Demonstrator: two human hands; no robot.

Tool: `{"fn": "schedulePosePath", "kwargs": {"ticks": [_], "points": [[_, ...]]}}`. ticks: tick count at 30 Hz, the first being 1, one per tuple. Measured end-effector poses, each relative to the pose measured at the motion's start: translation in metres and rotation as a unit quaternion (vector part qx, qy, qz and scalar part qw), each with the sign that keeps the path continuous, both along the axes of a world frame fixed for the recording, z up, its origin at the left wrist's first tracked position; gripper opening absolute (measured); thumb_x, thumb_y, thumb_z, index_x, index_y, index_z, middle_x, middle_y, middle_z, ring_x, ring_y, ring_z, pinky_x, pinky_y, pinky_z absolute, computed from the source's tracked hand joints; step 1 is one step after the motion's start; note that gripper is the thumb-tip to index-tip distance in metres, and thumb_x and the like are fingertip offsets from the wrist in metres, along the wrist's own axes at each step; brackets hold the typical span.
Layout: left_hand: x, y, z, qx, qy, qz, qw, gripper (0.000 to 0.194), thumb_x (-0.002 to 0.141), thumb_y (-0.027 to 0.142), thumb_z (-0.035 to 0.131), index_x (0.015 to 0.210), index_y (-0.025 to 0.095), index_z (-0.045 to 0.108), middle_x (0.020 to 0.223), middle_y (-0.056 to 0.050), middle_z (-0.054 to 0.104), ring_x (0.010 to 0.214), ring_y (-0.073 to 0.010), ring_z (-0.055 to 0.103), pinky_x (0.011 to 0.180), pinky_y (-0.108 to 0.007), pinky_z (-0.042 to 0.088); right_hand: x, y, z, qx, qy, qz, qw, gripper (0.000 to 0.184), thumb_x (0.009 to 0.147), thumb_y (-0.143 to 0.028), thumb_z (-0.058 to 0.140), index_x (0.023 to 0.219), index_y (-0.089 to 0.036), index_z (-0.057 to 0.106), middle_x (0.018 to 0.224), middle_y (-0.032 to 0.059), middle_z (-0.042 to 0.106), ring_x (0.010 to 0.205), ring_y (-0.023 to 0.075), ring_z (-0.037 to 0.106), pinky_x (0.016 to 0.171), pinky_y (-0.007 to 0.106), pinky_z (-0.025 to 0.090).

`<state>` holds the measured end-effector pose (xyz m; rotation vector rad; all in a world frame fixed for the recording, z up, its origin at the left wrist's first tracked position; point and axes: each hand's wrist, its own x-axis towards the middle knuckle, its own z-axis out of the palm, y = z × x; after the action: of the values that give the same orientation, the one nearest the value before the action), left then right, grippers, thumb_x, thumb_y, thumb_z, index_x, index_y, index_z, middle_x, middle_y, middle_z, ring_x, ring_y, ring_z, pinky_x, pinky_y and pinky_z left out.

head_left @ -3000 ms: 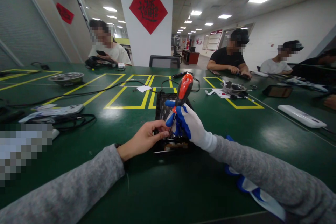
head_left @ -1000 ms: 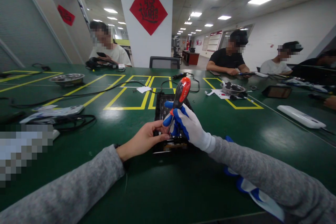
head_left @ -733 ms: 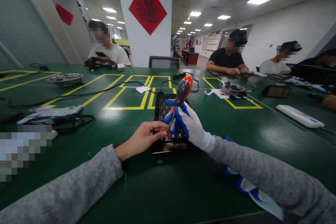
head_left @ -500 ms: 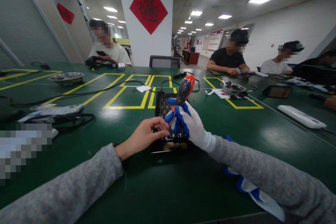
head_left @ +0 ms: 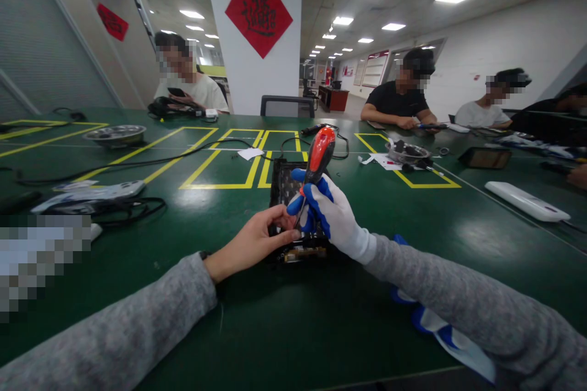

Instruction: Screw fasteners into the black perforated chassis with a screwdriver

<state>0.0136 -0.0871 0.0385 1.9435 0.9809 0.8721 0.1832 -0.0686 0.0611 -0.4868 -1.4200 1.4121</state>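
Observation:
My right hand (head_left: pixel 337 217), in a white glove with blue grip patches, is closed around a screwdriver (head_left: pixel 320 156) with an orange and black handle. The handle leans up and slightly right, and its shaft runs down toward my left fingertips. My bare left hand (head_left: pixel 257 237) has its thumb and fingers drawn together beside the shaft's lower end; whatever lies between them is hidden. Under both hands sits a black open device housing (head_left: pixel 280 183) with a brownish part (head_left: pixel 302 253) at its near end. The screwdriver's tip cannot be made out.
A blue-and-white glove (head_left: pixel 452 342) lies under my right forearm. Metal bowls (head_left: pixel 114 134) (head_left: pixel 408 151) stand left and right on the green table (head_left: pixel 206 330). Cables and a white scrap of paper (head_left: pixel 250 153) lie beyond the housing; a white device (head_left: pixel 527 200) rests at right. Several people sit opposite.
The screwdriver handle has tipped a little left and turned, showing more orange. My left hand has shifted slightly right. The bright line at the housing's near edge no longer shows.

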Motion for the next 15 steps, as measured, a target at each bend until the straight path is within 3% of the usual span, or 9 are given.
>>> {"fn": "schedulePosePath", "kwargs": {"ticks": [4,11,15], "points": [[0.0014,-0.0017,-0.0004,-0.008,-0.003,0.007,1.0,0.024,0.08,0.037,0.061,0.085,0.014,0.057,0.082,-0.002,0.062,0.075,-0.0146,0.057,0.07,-0.026,0.046,0.0001,-0.0013,0.0019,-0.009,-0.004,0.004,1.0,0.046,0.084,-0.043,0.051,0.123,-0.018,0.044,0.072,0.0003,0.064,0.044,0.0067,0.052,0.04,0.018,0.047],[-0.0016,-0.0017,0.001,0.006,-0.019,-0.02,1.0,0.026,0.088,0.035,0.049,0.085,0.013,0.062,0.08,-0.003,0.063,0.074,-0.0135,0.058,0.07,-0.024,0.045,0.0002,-0.0017,0.0022,-0.011,-0.004,-0.009,1.0,0.043,0.086,-0.042,0.048,0.121,-0.018,0.045,0.068,-0.0005,0.063,0.041,0.0067,0.051,0.039,0.019,0.047],[0.0014,0.0006,0.0011,-0.008,-0.023,0.015,1.0,0.024,0.079,0.036,0.062,0.087,0.013,0.06,0.077,-0.002,0.063,0.071,-0.0133,0.058,0.067,-0.024,0.045,0.0,-0.0021,0.0025,-0.009,-0.008,-0.013,1.0,0.042,0.084,-0.042,0.051,0.119,-0.018,0.047,0.068,-0.0006,0.063,0.041,0.0069,0.051,0.038,0.019,0.045]]}}
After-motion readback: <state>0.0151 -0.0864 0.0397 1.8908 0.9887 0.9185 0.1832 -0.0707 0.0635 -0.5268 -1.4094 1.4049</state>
